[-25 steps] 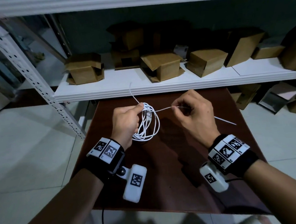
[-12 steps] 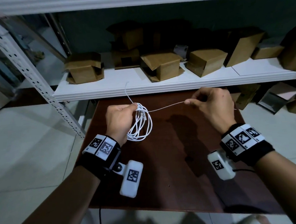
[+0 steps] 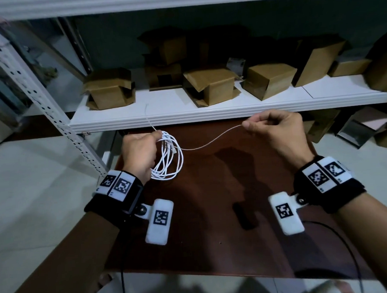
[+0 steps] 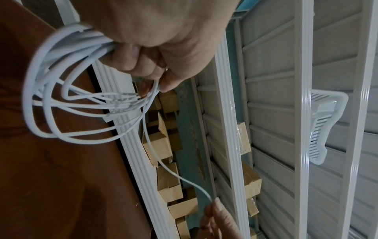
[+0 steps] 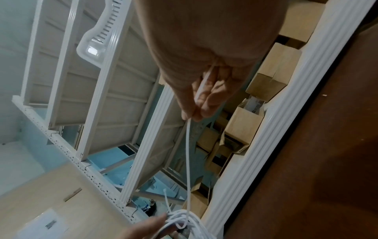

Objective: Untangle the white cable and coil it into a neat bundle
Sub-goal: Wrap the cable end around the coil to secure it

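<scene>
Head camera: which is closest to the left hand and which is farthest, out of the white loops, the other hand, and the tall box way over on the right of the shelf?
1. White cable loops: gripped in the left hand itself.
2. Right hand: across the brown table, pinching the loose strand.
3. Tall cardboard box: on the white shelf, far right.
</scene>
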`<state>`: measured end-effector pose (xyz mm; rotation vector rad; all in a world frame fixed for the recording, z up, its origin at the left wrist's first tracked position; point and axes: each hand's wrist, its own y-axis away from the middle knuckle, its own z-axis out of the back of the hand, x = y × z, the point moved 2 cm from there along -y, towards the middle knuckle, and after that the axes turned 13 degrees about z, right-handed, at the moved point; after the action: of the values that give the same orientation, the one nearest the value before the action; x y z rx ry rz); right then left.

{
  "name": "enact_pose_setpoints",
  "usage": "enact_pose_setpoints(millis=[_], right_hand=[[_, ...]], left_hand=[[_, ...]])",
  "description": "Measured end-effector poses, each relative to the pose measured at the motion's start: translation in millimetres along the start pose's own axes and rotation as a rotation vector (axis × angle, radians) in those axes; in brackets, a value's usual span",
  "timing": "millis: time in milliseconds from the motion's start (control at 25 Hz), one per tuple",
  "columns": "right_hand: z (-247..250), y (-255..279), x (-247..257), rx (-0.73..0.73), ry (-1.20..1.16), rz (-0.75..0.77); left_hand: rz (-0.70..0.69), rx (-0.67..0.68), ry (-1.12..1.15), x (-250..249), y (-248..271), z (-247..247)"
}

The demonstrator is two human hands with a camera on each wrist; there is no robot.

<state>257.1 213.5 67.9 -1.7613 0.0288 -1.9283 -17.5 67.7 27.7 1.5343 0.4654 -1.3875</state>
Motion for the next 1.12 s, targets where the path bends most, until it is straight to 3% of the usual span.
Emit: enact_pose_setpoints(millis=[240,360,480,640,800,1120], right_hand=[[-5.8,0.6,15.5,-0.045,-0.35,0.041],[-10.0,3.7,15.8,-0.055,-0.526,-0.032],[-14.9,5.6,13.2,-0.078,-0.623,-0.077],[-23.9,8.9,2.8,-0.023,-0.508,-0.097],[-32.5,18.3,-7.9,0.081,-0.386,-0.235],[-41.5,27.1,-11.1,0.03,-0.36,-0.278]], left_hand=[[0.026,0.095,-0.15,9.0,5.9,-12.7],[0.0,0.246,-0.278,16.3,18.3,-24.7],[-0.121,0.401,-0.443,23.3,35.0,-35.2],[-0.224,0.464,-0.485,25.2,49.1,-44.5],[-0.256,0.501,-0.454,26.1,52.4,-47.4],[-0.317,0.49,-0.447,31.3,51.1,-49.5]])
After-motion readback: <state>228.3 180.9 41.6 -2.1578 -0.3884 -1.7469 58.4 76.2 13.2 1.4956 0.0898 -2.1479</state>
